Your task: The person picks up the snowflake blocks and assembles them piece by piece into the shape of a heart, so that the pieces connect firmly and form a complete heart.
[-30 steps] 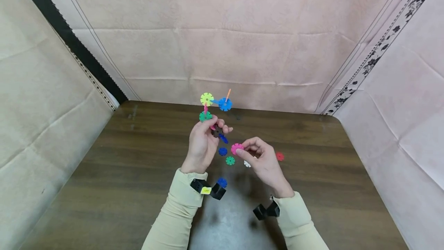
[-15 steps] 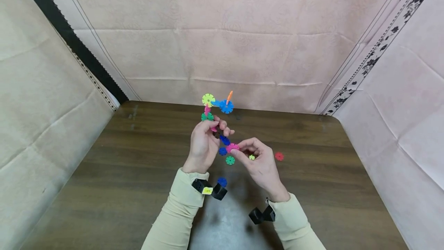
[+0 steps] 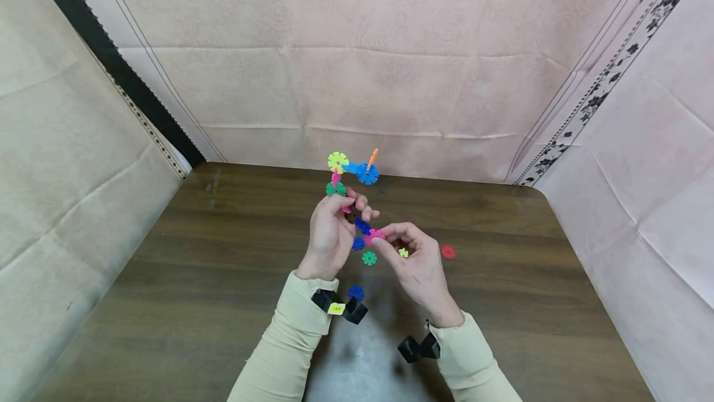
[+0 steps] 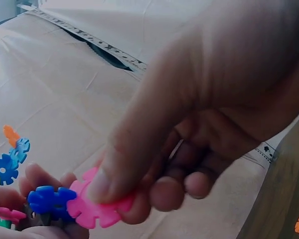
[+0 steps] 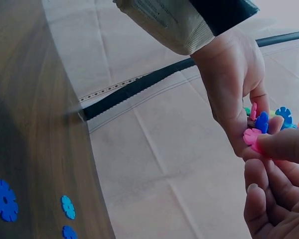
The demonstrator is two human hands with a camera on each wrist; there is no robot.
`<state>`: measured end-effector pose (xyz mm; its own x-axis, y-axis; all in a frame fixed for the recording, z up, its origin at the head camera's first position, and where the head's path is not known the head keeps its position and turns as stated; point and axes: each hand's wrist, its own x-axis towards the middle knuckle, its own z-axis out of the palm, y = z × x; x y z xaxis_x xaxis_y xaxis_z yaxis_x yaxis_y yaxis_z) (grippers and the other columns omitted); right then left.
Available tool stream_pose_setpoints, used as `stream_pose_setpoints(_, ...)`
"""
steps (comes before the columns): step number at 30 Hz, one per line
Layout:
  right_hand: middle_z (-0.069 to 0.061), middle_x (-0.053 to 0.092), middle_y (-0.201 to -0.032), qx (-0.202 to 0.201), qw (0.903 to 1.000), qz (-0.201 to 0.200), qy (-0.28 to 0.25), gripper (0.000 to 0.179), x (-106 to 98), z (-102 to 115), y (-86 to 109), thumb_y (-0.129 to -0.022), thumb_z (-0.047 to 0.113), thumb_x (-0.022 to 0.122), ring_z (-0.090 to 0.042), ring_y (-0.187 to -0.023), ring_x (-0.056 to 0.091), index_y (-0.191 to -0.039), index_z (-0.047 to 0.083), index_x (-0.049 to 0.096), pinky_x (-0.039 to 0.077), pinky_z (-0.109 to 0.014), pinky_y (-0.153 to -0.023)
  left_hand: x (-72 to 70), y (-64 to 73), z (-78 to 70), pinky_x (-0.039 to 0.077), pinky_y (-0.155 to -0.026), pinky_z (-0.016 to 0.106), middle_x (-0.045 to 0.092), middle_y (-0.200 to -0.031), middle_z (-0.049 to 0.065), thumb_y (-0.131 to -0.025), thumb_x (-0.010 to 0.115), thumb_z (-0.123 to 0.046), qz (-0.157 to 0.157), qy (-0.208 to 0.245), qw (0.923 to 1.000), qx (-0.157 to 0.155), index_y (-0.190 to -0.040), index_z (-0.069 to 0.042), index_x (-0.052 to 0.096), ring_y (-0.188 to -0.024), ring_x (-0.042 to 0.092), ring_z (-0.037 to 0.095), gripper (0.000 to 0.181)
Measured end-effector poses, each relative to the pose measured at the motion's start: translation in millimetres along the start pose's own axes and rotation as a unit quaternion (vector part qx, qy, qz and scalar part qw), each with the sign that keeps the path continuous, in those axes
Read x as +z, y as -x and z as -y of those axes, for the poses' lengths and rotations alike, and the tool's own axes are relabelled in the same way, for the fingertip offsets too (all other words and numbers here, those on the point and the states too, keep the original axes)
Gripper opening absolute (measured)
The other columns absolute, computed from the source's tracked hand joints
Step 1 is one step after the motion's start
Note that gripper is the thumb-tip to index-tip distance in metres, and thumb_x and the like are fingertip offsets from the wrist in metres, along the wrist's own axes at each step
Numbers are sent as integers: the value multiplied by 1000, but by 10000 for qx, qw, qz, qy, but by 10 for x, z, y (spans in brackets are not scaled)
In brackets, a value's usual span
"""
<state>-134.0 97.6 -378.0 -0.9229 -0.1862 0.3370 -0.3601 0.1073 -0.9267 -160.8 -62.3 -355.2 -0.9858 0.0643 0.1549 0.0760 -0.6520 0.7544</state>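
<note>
In the head view my left hand (image 3: 328, 238) grips a linked chain of notched, flower-shaped plastic discs near its middle. Up from the fingers run a green disc (image 3: 335, 189), a pink one, a yellow disc (image 3: 337, 161), light blue discs (image 3: 367, 173) and an orange disc (image 3: 372, 157) on edge. Below them, a dark blue disc (image 4: 51, 201) juts from the left fingers, beside a partly hidden dark disc. My right hand (image 3: 415, 259) pinches a bright pink disc (image 4: 97, 206) between thumb and fingers, its edge against the dark blue disc. How deep they interlock is hard to tell.
Loose discs lie on the brown wooden table (image 3: 223, 303): dark blue (image 3: 358, 243), green (image 3: 369, 258), yellow (image 3: 403, 253), red (image 3: 448, 251), and another blue disc (image 3: 356, 292) between the forearms. Pale cloth walls (image 3: 362, 92) stand behind and at both sides.
My right hand has moved left, bringing the pink disc from apart to against the dark blue disc. My left hand and the chain have shifted slightly right.
</note>
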Motion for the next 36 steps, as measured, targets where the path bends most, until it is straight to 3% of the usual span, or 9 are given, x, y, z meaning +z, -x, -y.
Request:
stream_pose_setpoints(4, -10, 69, -88, 11, 9998, -179, 93, 15, 11, 137, 18, -87, 6, 72, -25, -75, 60, -101, 2, 68, 51, -27, -64, 39, 0, 45, 48, -90, 39, 50, -76, 6, -97, 35, -8, 43, 42, 9999, 90, -95, -8, 44, -69, 52, 20, 10)
stream_pose_setpoints(11, -10, 69, -87, 115, 9994, -273, 155, 15, -9, 141, 5, -86, 4, 73, -27, -74, 58, -100, 1, 68, 50, -25, -63, 81, -5, 93, 48, -89, 37, 48, -75, 6, -95, 33, -6, 126, 66, 9998, 104, -94, -8, 42, -67, 49, 20, 10)
stream_pose_setpoints(19, -12, 70, -89, 93, 9992, -352, -143, 16, -12, 89, -2, -87, 5, 72, -24, -75, 59, -101, -1, 67, 50, -25, -62, 30, -21, 92, 42, -101, 43, 58, -86, 7, -101, 42, -18, 307, 7, 9995, -48, -106, -4, 49, -81, 59, 22, 16)
stream_pose_setpoints(25, -17, 70, -92, -133, 9965, -574, -585, 15, -38, -121, -42, -89, 4, 69, -25, -76, 62, -103, -2, 64, 50, -25, -62, 7, -16, 107, 35, -105, 42, 62, -112, 13, -99, 53, -23, 757, -516, 9958, 3, -129, -5, 47, -107, 61, 30, 35)
stream_pose_setpoints(30, -11, 70, -96, -365, 9951, -720, -570, 18, -79, -257, -66, -90, 11, 70, -27, -81, 63, -105, 3, 65, 52, -26, -67, -15, 2, 90, 38, -108, 43, 60, -124, 16, -95, 61, -14, 758, -1182, 9901, -13, -133, -7, 49, -116, 59, 33, 41)
stream_pose_setpoints(36, -17, 68, -95, -318, 9951, -753, -556, 16, -77, -79, -43, -91, 3, 66, -25, -82, 64, -106, -4, 62, 52, -25, -69, -50, 13, 61, 46, -101, 37, 62, -123, 15, -91, 69, -13, 699, -1934, 9786, 87, -131, -7, 56, -115, 59, 28, 42)
